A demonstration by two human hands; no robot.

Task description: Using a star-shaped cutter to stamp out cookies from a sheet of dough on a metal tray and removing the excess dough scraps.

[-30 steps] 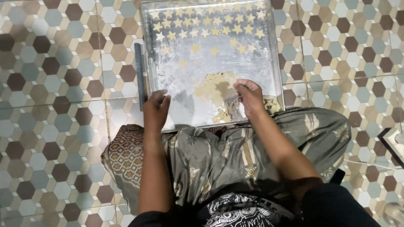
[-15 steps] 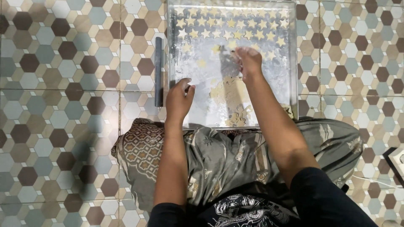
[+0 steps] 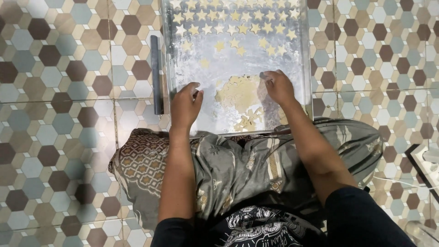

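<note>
Dough sheet [image 3: 238,93] between two hands [image 3: 185,105] [image 3: 278,87] on one tray [image 3: 183,59].

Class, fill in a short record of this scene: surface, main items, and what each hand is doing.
Surface: floor of hexagonal tiles
Tray: floured rectangular metal tray
Cut shapes: rows of pale star-shaped dough pieces
Dough: flat cut-out dough sheet
Beside tray: dark slim bar
Left hand: resting on tray near dough
Right hand: fingers pinched at the dough sheet's edge
</note>
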